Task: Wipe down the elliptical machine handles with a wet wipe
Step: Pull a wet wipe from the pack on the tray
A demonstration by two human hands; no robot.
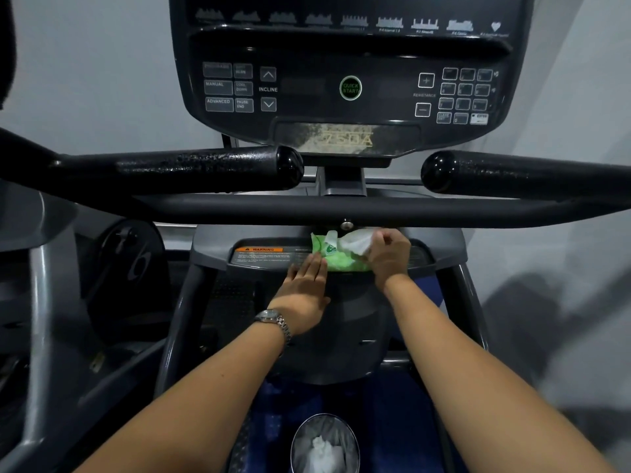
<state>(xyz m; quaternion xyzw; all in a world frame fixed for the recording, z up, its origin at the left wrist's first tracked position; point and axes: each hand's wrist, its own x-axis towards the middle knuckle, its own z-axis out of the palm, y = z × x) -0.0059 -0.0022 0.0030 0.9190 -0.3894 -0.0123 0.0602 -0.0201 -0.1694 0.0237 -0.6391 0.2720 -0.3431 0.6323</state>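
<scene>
fingertips (377, 237) of your right hand (389, 256) are curled in and pinch a white wet wipe (356, 245), which stands crumpled out of the top of a green pack of wipes (336, 264). your left hand (305, 285) lies flat just left of it, fingers (312, 266) straight and together, their tips pressing on the near left edge of the pack; it grips nothing. a metal wristwatch (273, 320) sits on that wrist.

the pack rests on the grey housing (211, 247) of the elliptical, with an orange-headed warning label (263, 256) just to its left, and lies just below the black crossbar (239, 208). farther off, above the crossbar, two black handles point inward toward each other: the left handle (205, 169) and the right handle (512, 177). both are well apart from the wipe and from your hands.

beyond them is the console (341, 56), with a green quick start button (350, 87) at its middle. nearest you, between your forearms, a round bin (296, 438) with a clear liner holds a crumpled white tissue (321, 450).
</scene>
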